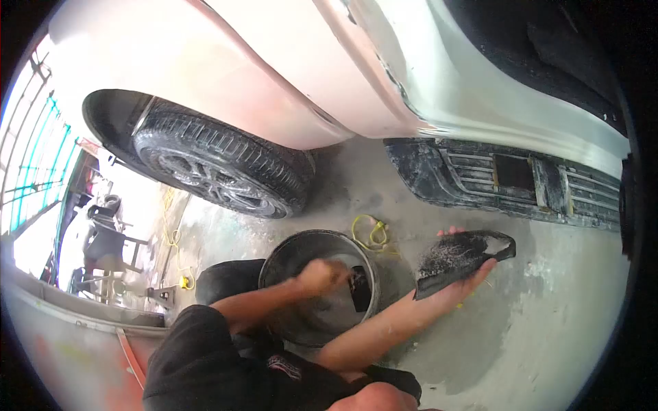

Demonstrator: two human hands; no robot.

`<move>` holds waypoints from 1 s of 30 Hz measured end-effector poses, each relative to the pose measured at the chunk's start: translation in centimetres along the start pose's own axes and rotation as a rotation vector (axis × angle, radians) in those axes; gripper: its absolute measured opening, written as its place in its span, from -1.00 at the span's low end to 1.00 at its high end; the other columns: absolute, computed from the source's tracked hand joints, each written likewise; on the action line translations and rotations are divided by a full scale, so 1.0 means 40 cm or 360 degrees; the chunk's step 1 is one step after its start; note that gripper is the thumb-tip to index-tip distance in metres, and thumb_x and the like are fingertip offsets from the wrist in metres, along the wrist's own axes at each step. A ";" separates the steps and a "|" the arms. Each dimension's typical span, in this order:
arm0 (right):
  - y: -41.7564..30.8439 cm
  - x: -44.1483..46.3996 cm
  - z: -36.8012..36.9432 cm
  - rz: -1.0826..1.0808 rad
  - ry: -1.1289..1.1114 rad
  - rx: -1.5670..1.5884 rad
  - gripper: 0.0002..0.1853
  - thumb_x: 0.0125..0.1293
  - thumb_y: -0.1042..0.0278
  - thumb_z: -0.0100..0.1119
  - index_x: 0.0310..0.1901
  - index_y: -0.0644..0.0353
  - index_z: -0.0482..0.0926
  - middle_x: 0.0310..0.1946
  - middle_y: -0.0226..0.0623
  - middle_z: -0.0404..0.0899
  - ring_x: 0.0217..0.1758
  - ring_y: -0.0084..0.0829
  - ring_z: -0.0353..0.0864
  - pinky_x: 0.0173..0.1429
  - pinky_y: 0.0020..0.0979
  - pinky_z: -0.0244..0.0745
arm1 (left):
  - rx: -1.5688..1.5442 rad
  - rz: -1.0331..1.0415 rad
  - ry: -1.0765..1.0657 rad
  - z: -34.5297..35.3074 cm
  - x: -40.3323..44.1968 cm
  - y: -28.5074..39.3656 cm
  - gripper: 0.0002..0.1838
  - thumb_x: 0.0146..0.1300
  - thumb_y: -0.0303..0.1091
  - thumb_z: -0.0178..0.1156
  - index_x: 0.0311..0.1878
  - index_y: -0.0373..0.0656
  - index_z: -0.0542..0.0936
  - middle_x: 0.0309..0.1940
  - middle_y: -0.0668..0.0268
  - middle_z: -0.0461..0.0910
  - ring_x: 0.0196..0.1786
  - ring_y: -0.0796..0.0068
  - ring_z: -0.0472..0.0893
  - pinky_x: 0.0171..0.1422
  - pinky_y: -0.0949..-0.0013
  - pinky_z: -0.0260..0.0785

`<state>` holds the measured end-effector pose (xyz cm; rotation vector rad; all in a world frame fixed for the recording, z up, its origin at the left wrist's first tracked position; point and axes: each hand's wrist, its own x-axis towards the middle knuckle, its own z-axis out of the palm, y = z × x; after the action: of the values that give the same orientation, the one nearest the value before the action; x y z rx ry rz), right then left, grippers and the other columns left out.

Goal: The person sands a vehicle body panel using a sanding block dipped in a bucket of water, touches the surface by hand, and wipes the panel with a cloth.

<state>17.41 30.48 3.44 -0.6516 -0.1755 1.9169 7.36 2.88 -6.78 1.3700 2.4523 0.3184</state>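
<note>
A pale vehicle body [171, 55], white with faint pink patches, fills the upper part of the view and hangs over a grey concrete floor [541, 329], which shows a darker area to the right of the person's arms. At the lower left stands a pale panel [75, 356] marked with red. The vehicle's wheel [219, 154], its black tyre dusted grey, sits under the body on the left, and a ribbed black side step [421, 171], smeared with whitish residue, runs along the right. Below and between these two, a round dark bucket [298, 250] stands on the floor close to the person, with greyish liquid visible inside. To the right of the bucket, a black curved piece [456, 264], speckled with pale residue and wider at one end, is held up above the floor. The right hand [466, 284] supports it from beneath, palm up, fingertips showing past its far edge and thumb against its right side. The left hand [324, 277] is over the bucket, blurred, its fingers curled inward; I cannot tell whether they grip anything. Just beside those fingers, within the bucket's outline, shows a dark rectangular piece [360, 296]. A thin yellow cord [378, 225] lies looped on the floor near the bucket's far rim.
</note>
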 end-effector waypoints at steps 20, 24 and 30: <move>-0.087 0.037 -0.085 -0.0033 -0.0100 -0.0161 -0.21 0.66 -0.33 -0.09 0.44 0.38 0.36 -0.01 0.02 0.66 0.04 -0.10 0.73 0.18 0.01 0.68 | 0.1170 -0.0209 0.1977 -0.516 0.424 -0.041 0.24 0.42 0.19 0.25 0.71 -0.52 -0.25 0.72 -0.44 -0.38 0.76 -0.47 -0.47 0.68 -0.52 -0.72; -0.093 0.018 -0.072 0.0054 0.0025 -0.0085 -0.25 0.64 -0.34 -0.04 0.33 0.33 0.46 -0.03 -0.05 0.68 0.04 -0.15 0.73 0.18 -0.01 0.66 | 0.0961 -0.0255 0.1587 -0.307 0.454 -0.100 0.26 0.42 0.25 0.25 0.69 -0.57 -0.20 0.72 -0.46 -0.39 0.76 -0.49 -0.47 0.66 -0.59 -0.70; -0.090 -0.022 -0.074 -0.0062 -0.0068 -0.0202 -0.31 0.63 -0.33 0.00 0.25 0.30 0.51 -0.04 -0.11 0.69 0.06 -0.19 0.73 0.16 -0.06 0.66 | 0.1222 -0.0039 0.1556 -0.399 0.374 -0.118 0.24 0.43 0.37 0.15 0.70 -0.55 -0.11 0.73 -0.41 -0.27 0.78 -0.44 -0.28 0.61 -0.69 -0.66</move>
<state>22.07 30.77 2.72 -0.6868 -0.3369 1.8940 -9.72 12.59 3.97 1.7284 3.6553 -0.0014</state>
